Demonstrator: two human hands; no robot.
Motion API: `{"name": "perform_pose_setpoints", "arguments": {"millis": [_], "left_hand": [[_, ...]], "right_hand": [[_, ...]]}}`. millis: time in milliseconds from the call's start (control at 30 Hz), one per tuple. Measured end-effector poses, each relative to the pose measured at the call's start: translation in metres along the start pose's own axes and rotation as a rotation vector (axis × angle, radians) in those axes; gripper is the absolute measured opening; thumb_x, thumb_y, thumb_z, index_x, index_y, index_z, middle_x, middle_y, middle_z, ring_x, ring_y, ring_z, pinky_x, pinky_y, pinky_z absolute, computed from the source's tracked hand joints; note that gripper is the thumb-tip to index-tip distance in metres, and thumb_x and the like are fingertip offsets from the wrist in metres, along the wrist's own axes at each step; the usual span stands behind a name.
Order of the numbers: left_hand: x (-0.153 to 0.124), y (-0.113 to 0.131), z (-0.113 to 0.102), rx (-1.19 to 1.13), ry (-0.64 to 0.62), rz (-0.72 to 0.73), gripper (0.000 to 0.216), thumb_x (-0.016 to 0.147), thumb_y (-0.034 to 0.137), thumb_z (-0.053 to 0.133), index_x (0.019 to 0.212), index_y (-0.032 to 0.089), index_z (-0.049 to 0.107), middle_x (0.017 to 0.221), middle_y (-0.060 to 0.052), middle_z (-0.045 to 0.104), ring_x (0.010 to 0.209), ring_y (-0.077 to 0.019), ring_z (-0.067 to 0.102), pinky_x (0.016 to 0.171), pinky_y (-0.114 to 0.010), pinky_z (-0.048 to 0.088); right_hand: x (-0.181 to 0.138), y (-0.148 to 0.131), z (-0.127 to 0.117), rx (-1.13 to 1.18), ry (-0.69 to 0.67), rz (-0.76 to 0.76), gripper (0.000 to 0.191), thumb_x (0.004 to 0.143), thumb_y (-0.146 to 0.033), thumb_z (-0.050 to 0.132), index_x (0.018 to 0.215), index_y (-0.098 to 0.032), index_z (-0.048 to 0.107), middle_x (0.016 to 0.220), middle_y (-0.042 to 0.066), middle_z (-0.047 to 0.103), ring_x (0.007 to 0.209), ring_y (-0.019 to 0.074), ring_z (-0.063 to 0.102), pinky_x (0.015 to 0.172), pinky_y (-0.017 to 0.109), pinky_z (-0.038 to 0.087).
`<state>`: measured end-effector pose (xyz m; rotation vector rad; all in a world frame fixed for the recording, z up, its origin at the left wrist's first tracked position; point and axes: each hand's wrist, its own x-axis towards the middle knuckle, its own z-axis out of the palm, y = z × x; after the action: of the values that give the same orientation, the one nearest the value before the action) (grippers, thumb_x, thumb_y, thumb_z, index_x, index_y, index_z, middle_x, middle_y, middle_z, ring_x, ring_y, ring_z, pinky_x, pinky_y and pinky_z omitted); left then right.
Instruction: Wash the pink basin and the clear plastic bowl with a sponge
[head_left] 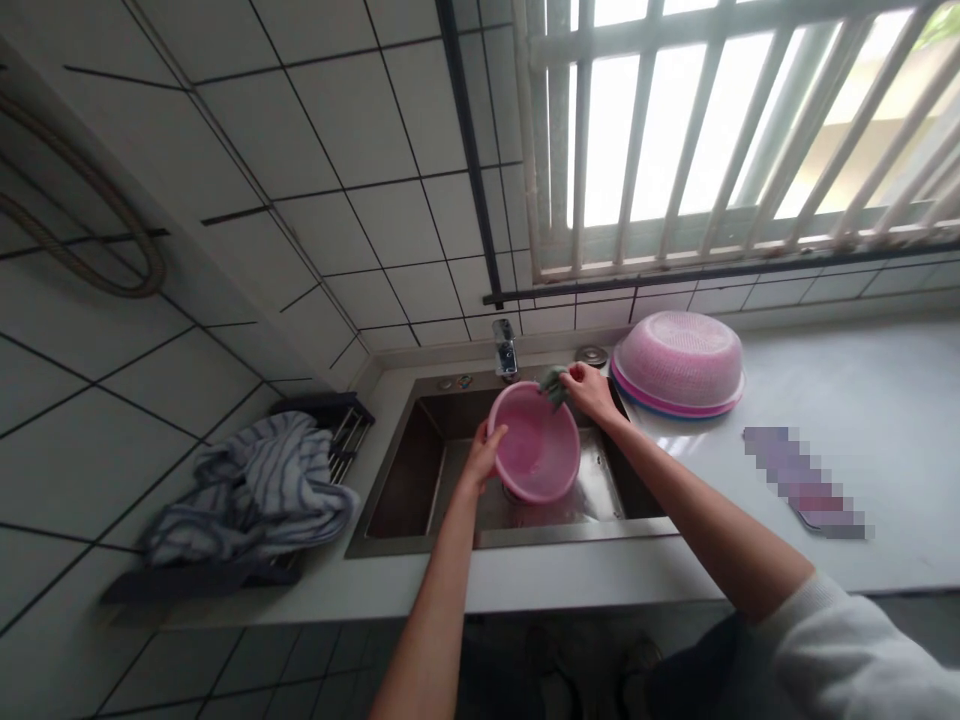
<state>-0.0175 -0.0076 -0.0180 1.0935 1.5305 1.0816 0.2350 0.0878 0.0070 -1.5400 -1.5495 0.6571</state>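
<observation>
currently | left hand [484, 460] clasps pink basin [536, 450] by its rim, over sink [442, 541] | right hand [590, 388] pinches grey-green cloth [553, 386] at basin's far edge

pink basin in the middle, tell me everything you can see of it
The pink basin is round, deep and smooth, and looks like plastic. It is tilted, its open side turned toward the camera. The left hand grips its left rim, thumb on the inside; the right hand holds a grey-green cloth against its upper right rim. It is over the sink; whether its underside touches the sink cannot be told.
</observation>
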Motion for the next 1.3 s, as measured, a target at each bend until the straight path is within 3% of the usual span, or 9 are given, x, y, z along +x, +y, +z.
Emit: {"name": "perform_pose_setpoints", "arguments": {"millis": [133,267,433,567,733,867,1000,1133,1300], "left_hand": [[-0.005,0.000,0.011,-0.068,-0.034,0.034,0.062,0.093,0.051,0.067,0.147,0.024,0.057,0.128,-0.011,0.075,0.110,-0.0283,0.074,0.093,-0.041,0.061],[-0.006,-0.003,0.011,-0.070,-0.078,0.055,0.066,0.093,0.063,0.063,0.146,0.025,0.058,0.133,-0.011,0.074,0.115,-0.0275,0.073,0.095,-0.039,0.061],[0.002,-0.008,0.006,0.028,-0.043,0.055,0.071,0.095,0.073,0.053,0.140,0.018,0.064,0.138,-0.013,0.071,0.127,-0.0284,0.068,0.106,-0.038,0.055],[0.003,-0.009,0.007,0.018,-0.076,0.124,0.059,0.097,0.062,0.058,0.138,0.020,0.066,0.150,-0.010,0.064,0.145,-0.0276,0.053,0.123,-0.038,0.039],[-0.003,-0.010,0.012,-0.149,-0.168,0.027,0.065,0.089,0.065,0.070,0.138,0.022,0.066,0.144,-0.010,0.068,0.139,-0.0311,0.059,0.120,-0.043,0.043],[-0.003,-0.013,0.013,-0.229,-0.175,-0.007,0.067,0.087,0.064,0.074,0.140,0.025,0.065,0.146,-0.010,0.067,0.138,-0.0316,0.060,0.119,-0.044,0.045],[-0.001,-0.013,0.011,-0.269,-0.160,-0.033,0.068,0.088,0.064,0.073,0.141,0.024,0.064,0.141,-0.011,0.070,0.131,-0.0310,0.065,0.115,-0.044,0.049],[-0.004,-0.011,0.011,-0.268,-0.159,-0.023,0.069,0.087,0.065,0.072,0.141,0.023,0.063,0.142,-0.011,0.069,0.130,-0.0311,0.065,0.115,-0.045,0.049],[-0.007,-0.008,0.011,-0.243,-0.150,0.005,0.071,0.086,0.066,0.073,0.141,0.022,0.063,0.141,-0.012,0.070,0.130,-0.0319,0.065,0.116,-0.046,0.047]], "right_hand": [[-0.052,0.007,0.016,0.412,-0.185,0.109,0.033,0.092,-0.041,0.055,0.102,-0.014,0.072,0.096,0.009,0.077,0.082,0.0193,0.071,0.069,0.024,0.051],[-0.086,0.011,0.046,0.241,-0.361,0.090,0.015,0.085,-0.027,0.064,0.090,-0.015,0.072,0.087,0.006,0.076,0.075,0.0164,0.068,0.065,0.022,0.048],[-0.099,-0.002,0.080,0.158,-0.686,-0.170,0.008,0.085,-0.015,0.066,0.087,-0.016,0.075,0.082,0.002,0.075,0.072,0.0149,0.065,0.066,0.022,0.044],[-0.099,-0.008,0.090,0.217,-0.589,-0.255,0.017,0.086,-0.015,0.067,0.100,-0.016,0.076,0.098,0.005,0.078,0.083,0.0175,0.069,0.077,0.025,0.048],[-0.087,0.004,0.079,0.317,-0.349,-0.097,0.010,0.086,-0.026,0.071,0.088,-0.017,0.072,0.086,0.005,0.075,0.074,0.0182,0.067,0.070,0.027,0.049],[-0.078,0.022,0.064,0.249,-0.162,-0.001,0.009,0.090,-0.026,0.063,0.092,-0.019,0.070,0.092,0.006,0.075,0.081,0.0193,0.068,0.075,0.028,0.050],[-0.079,0.034,0.054,-0.084,-0.182,0.029,0.021,0.084,-0.020,0.071,0.105,-0.018,0.071,0.105,0.010,0.074,0.100,0.0244,0.068,0.088,0.032,0.048],[-0.083,0.035,0.051,-0.278,-0.219,0.021,0.040,0.089,-0.028,0.072,0.126,-0.014,0.068,0.123,0.018,0.071,0.111,0.0293,0.068,0.091,0.034,0.047],[-0.086,0.041,0.051,-0.187,-0.414,-0.034,0.017,0.089,-0.035,0.073,0.094,-0.019,0.079,0.093,0.012,0.079,0.092,0.0266,0.073,0.078,0.030,0.044]]}}
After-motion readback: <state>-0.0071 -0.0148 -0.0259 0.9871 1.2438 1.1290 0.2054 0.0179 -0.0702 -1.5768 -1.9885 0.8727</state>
